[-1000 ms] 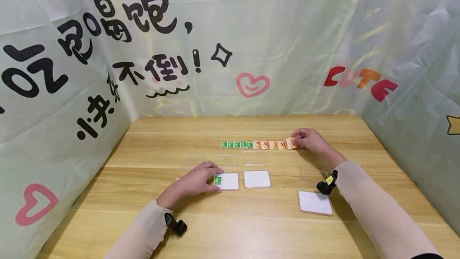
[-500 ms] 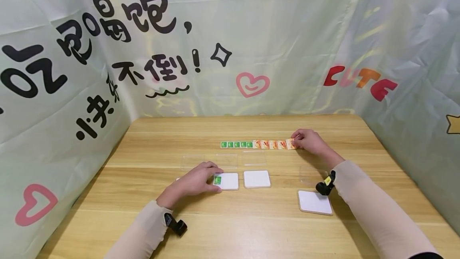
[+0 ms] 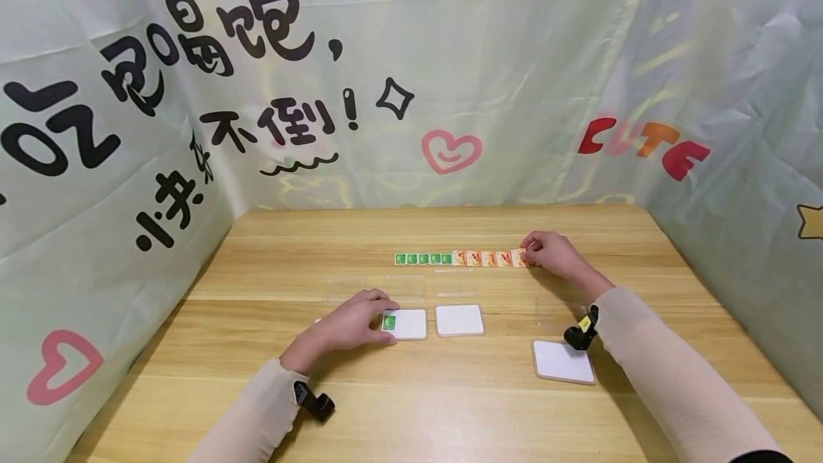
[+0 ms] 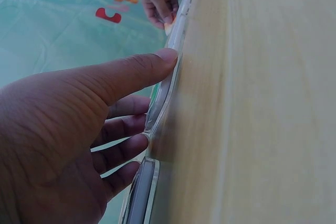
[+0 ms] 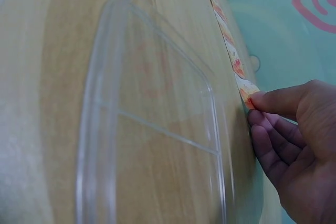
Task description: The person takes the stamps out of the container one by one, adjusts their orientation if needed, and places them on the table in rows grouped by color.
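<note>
My left hand [image 3: 353, 320] grips the left end of a white rectangular tile [image 3: 409, 325], thumb at the near edge and fingers at the far edge. At that end of the tile lies a small green picture square [image 3: 389, 323]. Farther back, my right hand [image 3: 556, 256] pinches an orange picture card [image 5: 248, 97] between thumb and forefinger. It sits at the right end of a row of orange cards [image 3: 489, 259], which continues leftward as green cards [image 3: 424, 259]. In the left wrist view, a second clear-edged tile [image 4: 140, 192] lies under my lower fingers.
Another white tile [image 3: 459, 321] lies right of the gripped one, and one more tile [image 3: 563, 362] sits nearer, below my right wrist. Clear plastic covers [image 3: 454, 283] lie behind the tiles; one clear cover [image 5: 168, 124] is under my right forearm. Printed cloth [image 3: 514, 77] walls the table.
My right hand and the orange card have shifted very slightly at the end of the row. My left hand stays in place on the tile.
</note>
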Motion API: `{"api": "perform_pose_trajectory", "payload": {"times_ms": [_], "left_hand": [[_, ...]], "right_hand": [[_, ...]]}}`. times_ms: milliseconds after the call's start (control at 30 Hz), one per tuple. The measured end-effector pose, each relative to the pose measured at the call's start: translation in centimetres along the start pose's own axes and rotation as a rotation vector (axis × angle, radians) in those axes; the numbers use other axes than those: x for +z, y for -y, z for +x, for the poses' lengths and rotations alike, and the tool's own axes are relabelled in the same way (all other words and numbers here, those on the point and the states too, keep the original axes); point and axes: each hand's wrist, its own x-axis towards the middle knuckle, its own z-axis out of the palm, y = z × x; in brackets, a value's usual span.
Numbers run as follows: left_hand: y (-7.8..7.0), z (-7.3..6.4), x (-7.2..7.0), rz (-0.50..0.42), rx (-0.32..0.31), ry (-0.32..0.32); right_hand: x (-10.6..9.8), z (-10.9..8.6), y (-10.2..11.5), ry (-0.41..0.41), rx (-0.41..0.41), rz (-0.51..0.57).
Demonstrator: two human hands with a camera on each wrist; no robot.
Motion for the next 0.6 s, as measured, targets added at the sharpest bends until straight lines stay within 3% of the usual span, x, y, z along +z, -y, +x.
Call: {"api": "perform_pose_trajectory", "payload": {"times_ms": [600], "left_hand": [[0.1,0.02,0.06,0.011,0.008,-0.004]], "right_hand": [[0.12,-0.13,0.19,-0.031,-0.033,-0.087]]}}
